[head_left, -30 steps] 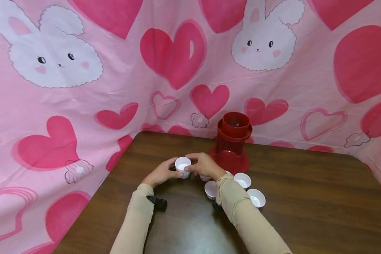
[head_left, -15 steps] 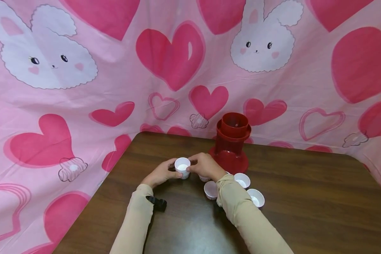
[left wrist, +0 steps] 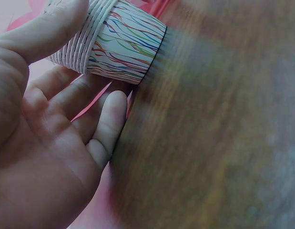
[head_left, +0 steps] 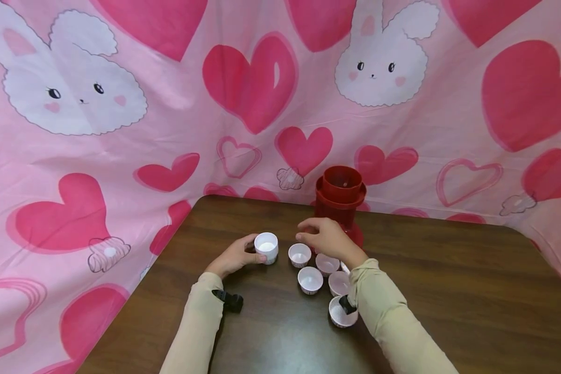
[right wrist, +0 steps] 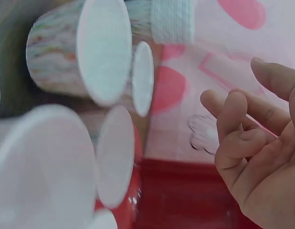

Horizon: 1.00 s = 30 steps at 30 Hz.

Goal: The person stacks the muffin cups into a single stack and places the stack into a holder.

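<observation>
Upright stack of streaked white cups (head_left: 267, 249)

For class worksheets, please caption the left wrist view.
A left-hand grip holds nested cups patterned with coloured lines; brown tabletop alongside.

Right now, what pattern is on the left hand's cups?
The cup stack shows wavy red, blue and green lines on white, clearest in the left wrist view.

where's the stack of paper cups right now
In the head view, the left hand grips the cup stack slightly left of the picture's centre, with the nearest loose cup standing just to the stack's right.
</observation>
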Available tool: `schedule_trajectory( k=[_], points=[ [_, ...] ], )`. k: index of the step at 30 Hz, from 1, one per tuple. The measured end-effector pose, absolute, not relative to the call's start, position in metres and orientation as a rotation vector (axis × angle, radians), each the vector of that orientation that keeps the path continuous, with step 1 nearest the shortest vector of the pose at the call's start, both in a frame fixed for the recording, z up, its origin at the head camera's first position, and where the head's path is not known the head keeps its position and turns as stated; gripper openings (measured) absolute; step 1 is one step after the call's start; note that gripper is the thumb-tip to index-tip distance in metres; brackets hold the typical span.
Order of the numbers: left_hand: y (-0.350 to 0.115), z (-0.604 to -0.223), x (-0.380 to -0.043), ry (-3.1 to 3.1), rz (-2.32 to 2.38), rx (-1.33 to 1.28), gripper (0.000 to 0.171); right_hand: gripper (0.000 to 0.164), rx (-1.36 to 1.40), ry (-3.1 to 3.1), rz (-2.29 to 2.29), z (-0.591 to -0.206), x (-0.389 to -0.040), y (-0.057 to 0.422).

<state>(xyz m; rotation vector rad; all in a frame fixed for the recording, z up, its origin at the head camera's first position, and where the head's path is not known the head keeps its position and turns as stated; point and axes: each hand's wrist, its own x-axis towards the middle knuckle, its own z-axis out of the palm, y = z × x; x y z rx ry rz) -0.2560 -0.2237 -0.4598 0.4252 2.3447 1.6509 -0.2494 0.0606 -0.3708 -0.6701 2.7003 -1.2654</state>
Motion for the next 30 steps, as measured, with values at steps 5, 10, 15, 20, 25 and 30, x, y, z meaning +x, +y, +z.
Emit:
schedule_trajectory(
  k=[5,10,15,20,25,30],
  points=[
    [-0.225,-0.461,-0.256,2.339,1.663,0.447,0.063,0.037,-0.619,2.653,-1.348,-0.359,-0.239,0.088],
    [-0.226,-0.459,-0.253,2.329,1.682,0.460,0.063,0.038,-0.590,2.668,-1.377,-0.353,-0.227,0.115],
    [-0.226,-0.460,-0.255,2.312,1.691,0.469,0.065,0.042,-0.441,2.643,-1.416,-0.355,-0.211,0.140],
    [-0.227,-0.463,-0.257,2.316,1.681,0.475,0.065,0.043,-0.317,2.643,-1.437,-0.368,-0.199,0.163],
    [-0.226,-0.462,-0.255,2.312,1.681,0.471,0.064,0.041,-0.318,2.706,-1.381,-0.383,-0.187,0.186],
    [-0.226,-0.463,-0.256,2.299,1.688,0.475,0.065,0.056,-0.336,2.754,-1.291,-0.399,-0.171,0.204]
  ],
)
